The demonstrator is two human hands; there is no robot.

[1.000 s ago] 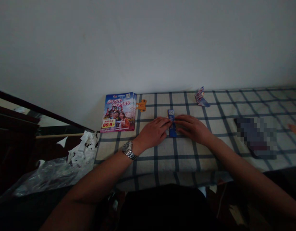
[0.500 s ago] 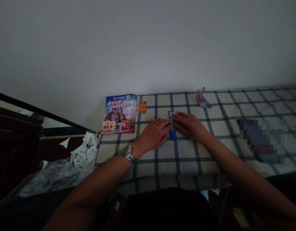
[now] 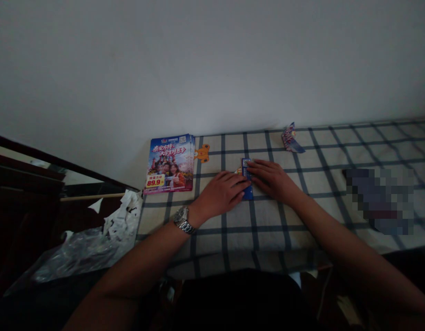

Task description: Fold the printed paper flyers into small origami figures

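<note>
A narrow blue paper strip with a printed QR code (image 3: 247,181) lies on the checked cloth, partly covered by both hands. My left hand (image 3: 222,194) presses its fingertips against the strip from the left, and my right hand (image 3: 271,180) lies over it from the right. A small pale paper edge shows just left of the strip. A metal wristwatch (image 3: 181,219) sits on my left wrist.
A stack of glossy blue flyers (image 3: 169,164) lies at the cloth's left end, beside an orange cut-out shape (image 3: 202,153). A folded printed paper (image 3: 291,139) stands near the wall. A pixelated blurred patch (image 3: 378,201) covers something at right. Crumpled white paper (image 3: 123,216) and clear plastic (image 3: 84,253) lie left of the table edge.
My left hand has slid right and now covers more of the strip's left side. The view has also shifted slightly.
</note>
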